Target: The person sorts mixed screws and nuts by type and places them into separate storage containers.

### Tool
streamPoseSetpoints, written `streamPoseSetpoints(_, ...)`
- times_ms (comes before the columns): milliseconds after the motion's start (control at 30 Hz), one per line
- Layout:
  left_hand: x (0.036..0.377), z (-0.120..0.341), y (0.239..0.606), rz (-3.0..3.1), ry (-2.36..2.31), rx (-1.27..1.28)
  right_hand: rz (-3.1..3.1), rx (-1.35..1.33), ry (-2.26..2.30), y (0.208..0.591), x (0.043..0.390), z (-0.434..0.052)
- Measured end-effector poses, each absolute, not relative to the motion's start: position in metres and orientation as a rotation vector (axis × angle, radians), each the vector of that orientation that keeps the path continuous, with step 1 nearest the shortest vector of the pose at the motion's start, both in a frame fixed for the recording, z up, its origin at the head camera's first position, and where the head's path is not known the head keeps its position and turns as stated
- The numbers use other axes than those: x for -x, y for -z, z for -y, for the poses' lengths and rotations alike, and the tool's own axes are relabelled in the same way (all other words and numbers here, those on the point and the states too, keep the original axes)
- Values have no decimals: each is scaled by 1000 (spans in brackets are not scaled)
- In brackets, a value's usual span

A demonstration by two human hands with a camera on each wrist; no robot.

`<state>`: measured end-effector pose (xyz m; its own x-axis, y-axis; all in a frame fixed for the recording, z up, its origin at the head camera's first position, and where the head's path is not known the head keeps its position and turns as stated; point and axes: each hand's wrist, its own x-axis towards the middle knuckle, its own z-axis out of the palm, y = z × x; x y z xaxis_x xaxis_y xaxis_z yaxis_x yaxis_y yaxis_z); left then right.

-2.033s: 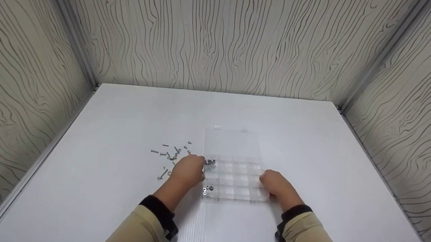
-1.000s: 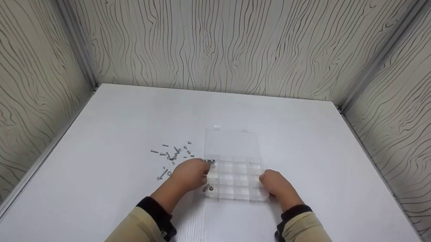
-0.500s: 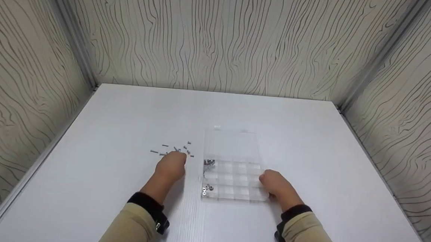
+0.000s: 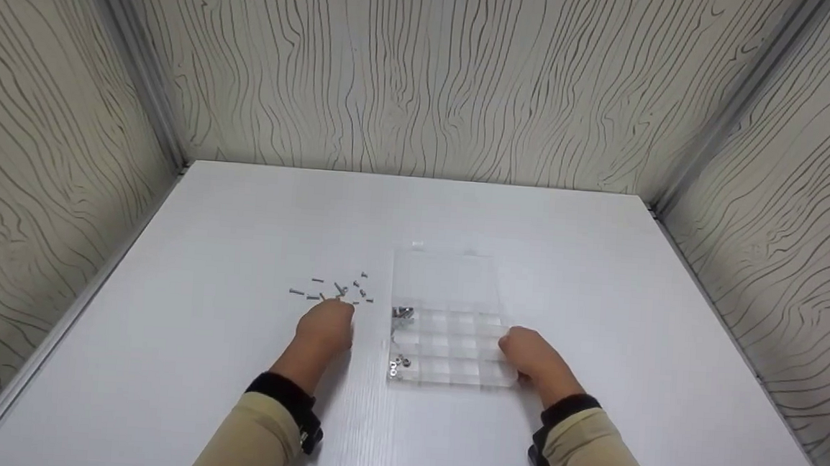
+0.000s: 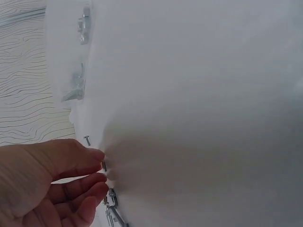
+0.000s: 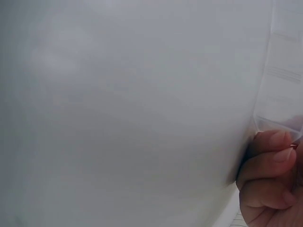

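Note:
In the head view my left hand (image 4: pixel 326 325) is low over the near side of a scatter of small screws (image 4: pixel 340 288), covering part of it. In the left wrist view its thumb and index fingertip stand slightly apart, with a small screw (image 5: pixel 104 166) at the tips; more screws (image 5: pixel 115 213) lie below. My right hand (image 4: pixel 533 359) grips the right edge of a clear compartment box (image 4: pixel 449 385), fingers curled at its corner in the right wrist view. Metal pieces (image 4: pixel 403 312) fill a far-left compartment; nuts (image 4: pixel 400 365) lie in the near-left one.
The box's clear lid (image 4: pixel 447 277) lies flipped back on the white table (image 4: pixel 565 256). Wood-patterned panels (image 4: pixel 424 75) rise behind the table and at both sides.
My left hand was at the box's left side, then moved left to the screws and has since drawn slightly nearer. My right hand stays on the box.

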<state>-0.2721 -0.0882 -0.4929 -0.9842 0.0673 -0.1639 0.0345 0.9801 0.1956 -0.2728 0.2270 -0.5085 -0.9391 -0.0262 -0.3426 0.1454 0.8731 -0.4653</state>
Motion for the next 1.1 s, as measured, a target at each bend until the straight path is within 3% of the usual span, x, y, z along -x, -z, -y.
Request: streamPoseSetpoints(1100,277,83,495,-3030,-109,-62,-2718,-57,704,507,271,-227)
